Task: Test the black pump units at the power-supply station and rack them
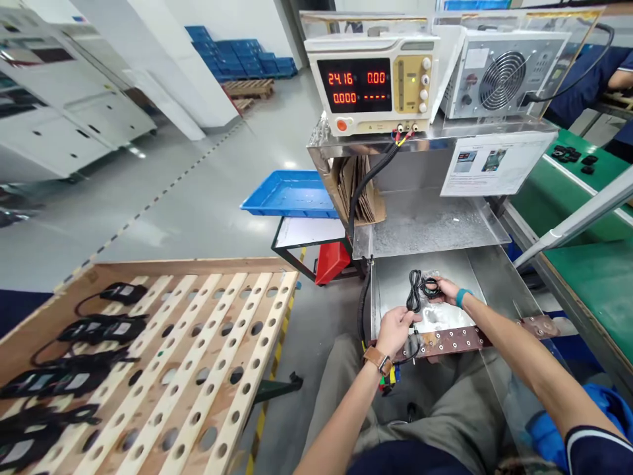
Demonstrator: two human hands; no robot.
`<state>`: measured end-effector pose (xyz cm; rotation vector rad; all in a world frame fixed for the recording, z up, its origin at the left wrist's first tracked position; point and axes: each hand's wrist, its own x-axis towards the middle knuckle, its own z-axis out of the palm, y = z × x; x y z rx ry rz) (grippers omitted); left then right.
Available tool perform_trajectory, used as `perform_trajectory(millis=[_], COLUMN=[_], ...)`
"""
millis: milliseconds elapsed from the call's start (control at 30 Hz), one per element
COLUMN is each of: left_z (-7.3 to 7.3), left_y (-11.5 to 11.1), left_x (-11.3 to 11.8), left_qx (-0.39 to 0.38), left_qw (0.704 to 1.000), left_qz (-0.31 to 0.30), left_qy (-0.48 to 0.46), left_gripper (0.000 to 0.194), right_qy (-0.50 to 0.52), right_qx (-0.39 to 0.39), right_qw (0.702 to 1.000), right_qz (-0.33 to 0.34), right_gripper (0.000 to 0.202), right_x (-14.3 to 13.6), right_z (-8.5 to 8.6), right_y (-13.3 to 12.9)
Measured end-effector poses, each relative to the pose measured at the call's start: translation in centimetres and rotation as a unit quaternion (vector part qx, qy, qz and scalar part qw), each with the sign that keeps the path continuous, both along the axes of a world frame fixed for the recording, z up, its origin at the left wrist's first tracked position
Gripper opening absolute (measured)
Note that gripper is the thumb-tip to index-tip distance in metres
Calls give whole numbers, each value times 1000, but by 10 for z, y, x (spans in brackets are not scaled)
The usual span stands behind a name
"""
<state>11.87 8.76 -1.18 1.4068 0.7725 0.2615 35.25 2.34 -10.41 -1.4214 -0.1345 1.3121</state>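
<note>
Over the metal tray (pixel 475 270) of the bench, my left hand (pixel 394 330) is closed at the lower end of a bundled black cable (pixel 414 291), near the brown strip with metal contacts (pixel 459 340). My right hand (pixel 446 291) has its fingers closed on a coiled black cable (pixel 431 287), just right of the first bundle. Something clear and shiny, perhaps a plastic bag, lies beneath the cables. A power supply (pixel 373 82) with red digits stands on the shelf above.
A wooden rack (pixel 198 267) with several black adapters (pixel 103 328) stands at the left. A blue tray (pixel 291 191) and a red bin (pixel 331 261) are beyond it. A green conveyor (pixel 593 284) runs at the right; a person's arm (pixel 620 79) shows at upper right.
</note>
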Motion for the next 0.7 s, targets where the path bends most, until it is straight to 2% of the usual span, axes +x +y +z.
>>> perform_trajectory(millis=[100, 233, 367, 533, 700], left_z=[-4, 1, 0, -6, -14], left_y=[-2, -4, -5, -6, -5], left_x=[2, 7, 10, 5, 3], left_qx=[-58, -115, -102, -45, -44], left_qw=[998, 993, 994, 996, 995], left_qz=[-5, -8, -22, -51, -70], left_qy=[7, 16, 41, 62, 55], left_gripper=[32, 42, 45, 42, 36], right_qy=[11, 27, 33, 31, 39], right_qx=[-2, 1, 22, 53, 45], right_qw=[1000, 1000, 999, 998, 998], right_qz=[16, 10, 11, -5, -16], right_gripper=[24, 29, 29, 22, 27], right_x=[-2, -4, -4, -2, 0], right_z=[-17, -24, -26, -29, -28], right_y=[-2, 0, 0, -2, -1])
